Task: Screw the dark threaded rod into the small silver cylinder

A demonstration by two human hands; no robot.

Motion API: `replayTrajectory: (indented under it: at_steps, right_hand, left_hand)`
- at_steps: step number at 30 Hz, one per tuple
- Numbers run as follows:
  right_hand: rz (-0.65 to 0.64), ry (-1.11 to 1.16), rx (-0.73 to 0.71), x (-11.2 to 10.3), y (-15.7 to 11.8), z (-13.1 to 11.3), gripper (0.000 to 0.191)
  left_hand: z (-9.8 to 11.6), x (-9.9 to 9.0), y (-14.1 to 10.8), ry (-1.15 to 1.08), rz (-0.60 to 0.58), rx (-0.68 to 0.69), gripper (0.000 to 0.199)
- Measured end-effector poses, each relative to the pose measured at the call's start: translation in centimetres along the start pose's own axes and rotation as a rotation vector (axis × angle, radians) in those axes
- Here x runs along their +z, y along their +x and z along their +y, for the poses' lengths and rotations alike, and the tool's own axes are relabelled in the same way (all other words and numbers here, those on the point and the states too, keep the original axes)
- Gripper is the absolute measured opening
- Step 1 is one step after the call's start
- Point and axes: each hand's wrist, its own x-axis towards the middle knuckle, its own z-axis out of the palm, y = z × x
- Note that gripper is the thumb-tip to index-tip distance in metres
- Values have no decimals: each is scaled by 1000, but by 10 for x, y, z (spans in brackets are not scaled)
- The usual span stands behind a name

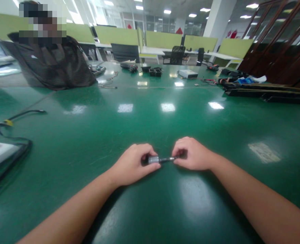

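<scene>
A small screwdriver-like tool [153,159], with a thick silver-and-black barrel and a thin dark shaft, lies level between my hands, low over the green table [150,128]. My left hand [133,162] is closed around the barrel, thumb and fingers on its sides. At the shaft's far end, the fingertips of my right hand [192,154] pinch the tip. The fingers partly hide both ends of the tool, so its exact kind is unclear.
A person in dark clothing [55,64] is at the table's far left. Cables [27,139] lie at left. Black panels [267,93] sit at far right, near a white box [188,74] and black parts [155,71]. A pale patch [264,152] marks the tabletop at right.
</scene>
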Motion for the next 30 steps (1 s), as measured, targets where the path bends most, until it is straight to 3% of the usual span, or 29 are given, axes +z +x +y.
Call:
replayTrajectory:
  at_steps: [10,18,24,30]
  right_hand:
    - [-17,40,42,-7,-2,9,6]
    - [15,43,-16,15,8,-8,7]
    - [40,86,-4,27,9,-15,25]
    - [37,58,-9,25,7,-15,13]
  left_hand:
    - [-2,0,-1,-1,-6,9,25]
    - [-2,0,0,13,-1,16,25]
    - [0,2,1,38,-6,1,23]
    - [1,2,1,50,4,-3,24]
